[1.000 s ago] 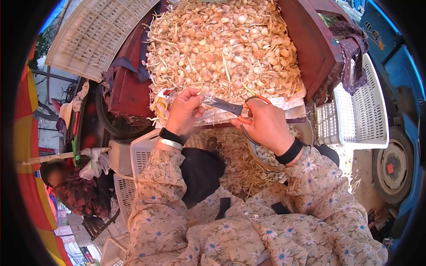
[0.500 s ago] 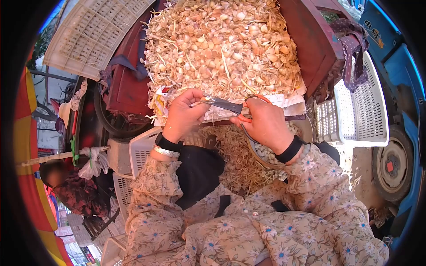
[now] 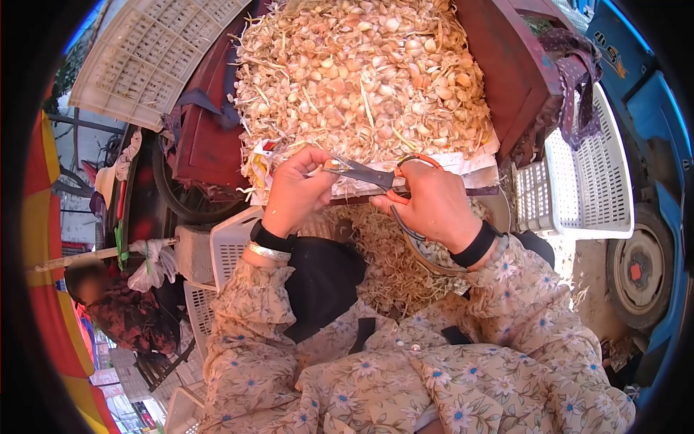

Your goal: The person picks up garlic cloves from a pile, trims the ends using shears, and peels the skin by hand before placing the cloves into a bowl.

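Observation:
A large heap of garlic cloves and loose skins fills the dark red cart bed in front of me. At its near edge, my right hand is closed round the orange-and-black handles of a pair of scissors, blades pointing left and slightly parted. My left hand is pinched by the blade tips, on something small and pale that I cannot make out. Below my hands, a round container holds pale cloves, partly hidden by my right hand. Dry stalks and skins lie beside it.
White plastic crates stand at right and left; another crate leans at upper left. The cart's red side panel borders the heap. A person sits at far left. A blue vehicle's wheel is at right.
The scissor blades have parted slightly. My left hand has shifted a little left, and my right fingers have spread the handles a bit.

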### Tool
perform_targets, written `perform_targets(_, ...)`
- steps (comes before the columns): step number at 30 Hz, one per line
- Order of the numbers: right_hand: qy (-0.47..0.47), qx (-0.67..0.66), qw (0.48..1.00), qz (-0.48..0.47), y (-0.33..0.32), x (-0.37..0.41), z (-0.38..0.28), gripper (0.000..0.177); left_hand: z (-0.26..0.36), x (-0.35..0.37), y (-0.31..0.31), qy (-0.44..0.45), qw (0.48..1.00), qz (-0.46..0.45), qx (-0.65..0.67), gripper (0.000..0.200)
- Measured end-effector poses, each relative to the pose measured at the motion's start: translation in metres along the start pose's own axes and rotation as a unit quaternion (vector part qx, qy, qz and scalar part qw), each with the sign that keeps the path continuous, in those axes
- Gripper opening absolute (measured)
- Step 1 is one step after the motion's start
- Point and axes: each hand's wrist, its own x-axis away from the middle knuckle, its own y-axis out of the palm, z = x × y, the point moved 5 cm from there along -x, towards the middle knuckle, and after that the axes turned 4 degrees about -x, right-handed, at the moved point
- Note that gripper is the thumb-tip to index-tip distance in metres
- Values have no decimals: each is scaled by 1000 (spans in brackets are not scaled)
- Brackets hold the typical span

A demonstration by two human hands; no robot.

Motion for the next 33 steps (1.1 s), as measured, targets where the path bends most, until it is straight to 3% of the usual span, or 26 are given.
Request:
perform_targets(10, -4, 41, 998, -39, 12, 3, 5, 48, -1, 4, -1, -5, 1000, -13, -18, 16)
perform_targets(16, 80, -80, 990, -85, 15, -2, 13, 48, -7, 7, 4, -4, 1000, -21, 7, 12)
perform_targets(18, 150, -274, 944, -101, 25, -1, 19, 44, -9, 8, 4, -19, 998, -14, 52, 14)
perform_targets(20, 202, -495, 841, -83, 36, 4, 12, 41, -16, 14, 16, -27, 996, -38, 79, 15)
perform_targets(24, 226, -557, 782, -167, 55, 12, 4, 39, -21, 27, 36, -42, 994, -69, 68, 17)
perform_targets(27, 238, -529, 789, -203, 59, 18, 6, 31, -26, 37, 39, -55, 995, -47, 66, 19)
perform_targets(29, 266, -544, 763, -227, 59, 21, 3, 27, -25, 44, 42, -59, 994, -27, 83, 20)
perform_targets(33, 274, -606, 713, -222, 68, 22, 3, 25, -23, 53, 44, -7, 995, -18, 100, 15)
